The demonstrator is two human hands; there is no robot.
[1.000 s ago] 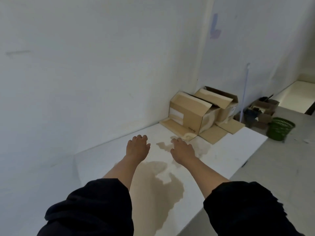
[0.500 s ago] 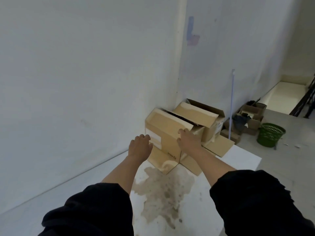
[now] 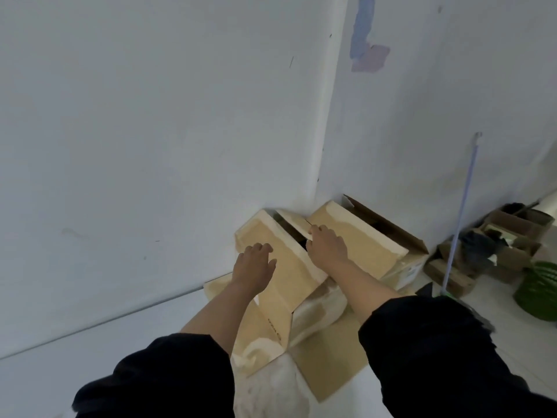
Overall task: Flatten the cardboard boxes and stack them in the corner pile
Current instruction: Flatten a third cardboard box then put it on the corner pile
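A green basket [image 3: 539, 292] and a leaning pole [image 3: 461, 212] stand right of the corner box [image 3: 280, 285] (long axis running toward the wall); the left hand [image 3: 254, 268] lies flat with fingers spread on its top, and the right hand [image 3: 327, 244] pinches a flap [image 3: 294, 222].

Left hand [image 3: 254, 267]: palm down, fingers spread, resting on the top flap of the near cardboard box [image 3: 280, 285].
Right hand [image 3: 327, 244]: fingers curled over the inner flap edge at the open gap in that box's top.
Second cardboard box [image 3: 370, 245]: just beyond the right hand, touching the near box, flaps up, tucked in the wall corner.
Flat cardboard [image 3: 328, 360]: below both hands, under the boxes, on the white surface [image 3: 90, 351].
Sleeves: black, pushed up both forearms.
Green basket [image 3: 539, 292]: well right of the right hand, on the floor.
Small boxes [image 3: 494, 254]: beside the basket, holding dark clutter.
Blue pole [image 3: 462, 206]: leaning on the wall, between the second box and those small boxes.
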